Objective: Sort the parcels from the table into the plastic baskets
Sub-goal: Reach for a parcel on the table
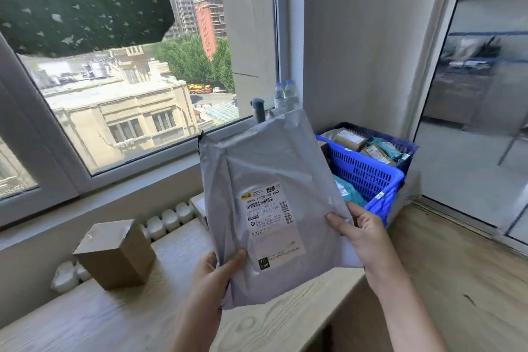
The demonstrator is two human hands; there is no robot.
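I hold a grey plastic mailer parcel (265,168) upright in front of me, its white shipping label facing me. My left hand (220,271) grips its lower left edge, thumb on the front. My right hand (357,228) grips its right edge. A brown cardboard box parcel (114,254) stands on the wooden table (100,317) to the left. Behind the mailer on the right sits a blue plastic basket (368,171) with several brown and green parcels inside. A teal parcel (350,191) shows below that basket, partly hidden by the mailer.
A large window (128,80) runs along the far side, with a white radiator (168,220) under the sill. Two water bottles (285,97) and a dark flask (258,108) stand on the sill. A glass door (480,94) is at the right, and wooden floor lies beside the table.
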